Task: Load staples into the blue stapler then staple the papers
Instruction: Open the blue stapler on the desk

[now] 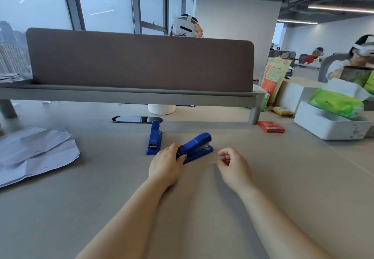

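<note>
A blue stapler [197, 146] lies on the beige desk, its top arm lifted a little at the right end. My left hand [167, 164] grips its rear end. My right hand [232, 164] hovers just right of it, fingers curled loosely with thumb near forefinger; whether it pinches anything I cannot tell. A second blue stapler [154, 138] lies farther back and left, pointing toward me. A stack of creased white papers [34, 153] rests at the desk's left edge. A red staple box [271, 126] lies at the back right.
A brown divider panel [139, 60] on a grey shelf crosses the back of the desk. A white box [332, 125] with a green pack on top stands at the right. A white cup [161, 108] and cable port [136, 119] sit behind the staplers. People sit beyond.
</note>
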`<state>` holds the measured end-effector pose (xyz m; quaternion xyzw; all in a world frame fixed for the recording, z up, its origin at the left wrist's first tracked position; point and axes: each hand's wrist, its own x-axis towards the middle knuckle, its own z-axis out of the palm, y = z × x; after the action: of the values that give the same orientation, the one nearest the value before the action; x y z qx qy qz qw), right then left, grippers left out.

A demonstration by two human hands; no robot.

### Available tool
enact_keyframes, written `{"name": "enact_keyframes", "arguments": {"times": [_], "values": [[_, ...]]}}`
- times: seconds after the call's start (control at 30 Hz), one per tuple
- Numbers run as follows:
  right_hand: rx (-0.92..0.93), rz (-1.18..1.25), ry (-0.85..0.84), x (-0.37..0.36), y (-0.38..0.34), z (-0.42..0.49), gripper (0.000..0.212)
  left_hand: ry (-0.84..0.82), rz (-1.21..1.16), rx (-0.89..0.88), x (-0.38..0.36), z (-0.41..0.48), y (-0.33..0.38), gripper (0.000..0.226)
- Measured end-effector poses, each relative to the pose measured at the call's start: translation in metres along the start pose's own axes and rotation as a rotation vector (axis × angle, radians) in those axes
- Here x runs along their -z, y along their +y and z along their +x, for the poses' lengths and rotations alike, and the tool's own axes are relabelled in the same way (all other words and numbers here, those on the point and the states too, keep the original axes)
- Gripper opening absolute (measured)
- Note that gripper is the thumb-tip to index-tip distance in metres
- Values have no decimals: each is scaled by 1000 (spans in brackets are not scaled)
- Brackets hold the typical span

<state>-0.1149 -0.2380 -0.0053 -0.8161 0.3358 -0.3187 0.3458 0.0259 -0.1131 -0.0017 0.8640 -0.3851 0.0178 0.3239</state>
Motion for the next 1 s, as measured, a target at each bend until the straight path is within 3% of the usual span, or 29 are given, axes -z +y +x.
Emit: {"name": "enact_keyframes", "arguments": {"times": [0.17, 0.37, 0.57, 0.77, 1.0], "values": [[-25, 2, -86, 1, 0, 1, 36, -100, -44, -114, 6, -19, 4, 34], [-34, 169, -121, 5, 3, -1, 28, -51, 8, -129, 3, -25, 7, 27], [36, 244, -172, 6, -3, -7, 25, 12, 126, -165, -2, -21, 18, 44], [76, 254, -180, 2, -11, -8, 13, 130, -61, -34, 2, -20, 21, 41], [413, -22, 132, -8, -13, -8, 18, 355, -445, -5, 8, -24, 23, 32]]}}
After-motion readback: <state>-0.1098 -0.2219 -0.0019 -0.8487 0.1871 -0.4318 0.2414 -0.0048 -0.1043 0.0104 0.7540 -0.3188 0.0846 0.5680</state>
